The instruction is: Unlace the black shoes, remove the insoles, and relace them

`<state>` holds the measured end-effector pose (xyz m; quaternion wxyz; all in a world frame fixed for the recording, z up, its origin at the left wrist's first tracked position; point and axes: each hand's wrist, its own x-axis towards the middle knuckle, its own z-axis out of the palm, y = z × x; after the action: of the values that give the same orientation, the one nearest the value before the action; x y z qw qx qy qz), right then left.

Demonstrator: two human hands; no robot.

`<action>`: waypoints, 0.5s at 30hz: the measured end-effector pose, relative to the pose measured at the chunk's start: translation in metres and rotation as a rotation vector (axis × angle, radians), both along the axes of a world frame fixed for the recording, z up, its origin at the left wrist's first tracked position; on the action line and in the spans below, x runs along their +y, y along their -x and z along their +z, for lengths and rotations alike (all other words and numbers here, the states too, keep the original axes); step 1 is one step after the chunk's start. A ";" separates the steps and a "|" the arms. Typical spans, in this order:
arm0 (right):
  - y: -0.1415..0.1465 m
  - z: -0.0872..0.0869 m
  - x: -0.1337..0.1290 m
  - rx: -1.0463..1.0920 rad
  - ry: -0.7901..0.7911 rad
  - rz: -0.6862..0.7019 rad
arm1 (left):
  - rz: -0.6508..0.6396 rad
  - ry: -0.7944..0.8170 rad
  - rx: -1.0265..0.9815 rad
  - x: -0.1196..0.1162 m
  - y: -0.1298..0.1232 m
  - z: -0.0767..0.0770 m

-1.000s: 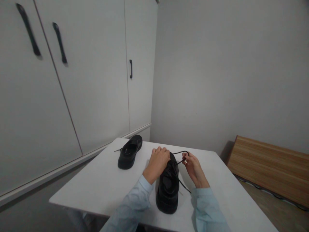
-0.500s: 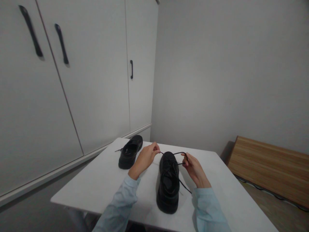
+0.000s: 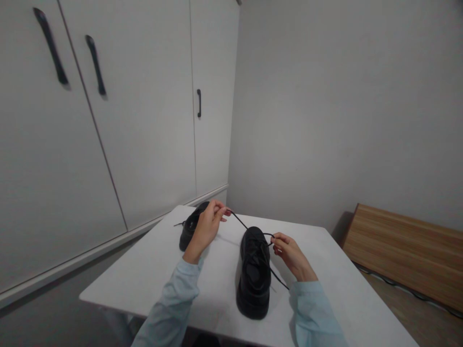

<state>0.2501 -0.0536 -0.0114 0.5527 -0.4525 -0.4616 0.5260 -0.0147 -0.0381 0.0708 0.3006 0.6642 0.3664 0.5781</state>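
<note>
Corner of a room: plain grey wall (image 3: 325, 106) ahead and to the right, white cabinets (image 3: 152, 159) on the left with three dark handles (image 3: 96, 65). Wood-grain board (image 3: 405, 255) leans low on the right, dark cable (image 3: 408, 290) along its lower edge. White surface (image 3: 144, 284) in front of the person, two black shoes on it. Near shoe (image 3: 253, 296) is right of the surface's middle, upright on its sole, heel toward the person, toe pointing away, between the two forearms. Left hand (image 3: 207, 226) is raised left of the toe, fingertips pinched on a black lace (image 3: 238, 219) that runs taut and straight down to the toe area. Right hand (image 3: 291, 253) is just right of the shoe, thumb and fingers closed on a short bent length of lace coming off that side. Another lace strand (image 3: 280, 280) trails from the shoe's right side, its visible end near the right cuff. Can't tell from here how the laces run through the eyelets; black on black, too dark. Far shoe (image 3: 186, 239) is at the back left of the surface, partly hidden by the left hand, its lace tip (image 3: 178, 224) sticking out left. Both sleeves (image 3: 313, 308) light blue, cuffs at the wrists.
</note>
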 end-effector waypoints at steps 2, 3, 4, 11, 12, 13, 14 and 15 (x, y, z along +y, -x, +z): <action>0.000 -0.001 0.001 -0.026 0.009 -0.020 | -0.001 0.017 -0.063 0.004 0.001 -0.003; 0.000 -0.001 0.001 -0.040 0.013 -0.029 | 0.002 0.026 -0.087 0.006 0.002 -0.005; 0.000 -0.001 0.001 -0.055 0.016 -0.037 | 0.007 0.036 -0.109 0.009 0.002 -0.007; 0.001 -0.003 0.002 -0.137 0.044 -0.018 | -0.016 0.121 -0.284 0.024 0.009 -0.015; 0.002 -0.004 0.002 -0.142 0.043 0.000 | -0.022 0.127 -0.309 0.025 0.010 -0.015; 0.002 -0.005 0.002 -0.151 0.044 0.018 | -0.028 0.134 -0.333 0.025 0.010 -0.015; 0.002 -0.006 0.003 -0.164 0.047 0.032 | -0.035 0.141 -0.357 0.025 0.011 -0.013; 0.002 -0.006 0.003 -0.180 0.048 0.043 | -0.043 0.148 -0.381 0.024 0.011 -0.012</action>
<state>0.2478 -0.0507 -0.0172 0.4864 -0.5012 -0.5064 0.5057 -0.0256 -0.0136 0.0589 0.4249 0.5267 0.3302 0.6580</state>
